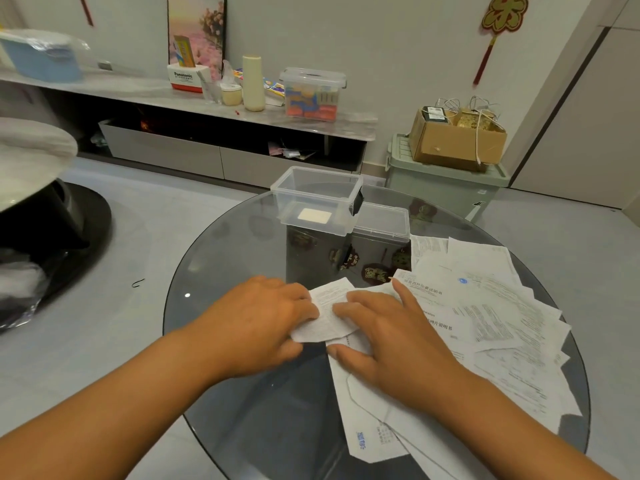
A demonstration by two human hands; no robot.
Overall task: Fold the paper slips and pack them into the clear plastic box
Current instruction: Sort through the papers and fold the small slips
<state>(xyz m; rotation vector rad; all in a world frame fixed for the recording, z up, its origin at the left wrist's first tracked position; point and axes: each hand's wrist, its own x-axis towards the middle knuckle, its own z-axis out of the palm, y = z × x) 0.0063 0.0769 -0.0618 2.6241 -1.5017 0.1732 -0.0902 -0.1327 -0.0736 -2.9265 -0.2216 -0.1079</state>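
A printed white paper slip (327, 315) lies partly folded on the round glass table (242, 271), between my two hands. My left hand (256, 320) rests on its left edge with fingers curled over the paper. My right hand (391, 337) presses flat on its right side, fingers spread. A pile of several more printed slips (491, 313) spreads out to the right and under my right wrist. The clear plastic box (317, 199) stands open at the table's far side, with one small folded white slip (314, 215) on its bottom. Its lid (381, 221) lies just right of it.
Beyond the table is a low grey cabinet (214, 157) holding a lidded storage box (313, 93), a cream bottle (253, 83) and cartons. A green bin (446, 181) with a cardboard box (457, 140) on top stands at the right. A black round base (59, 230) sits left.
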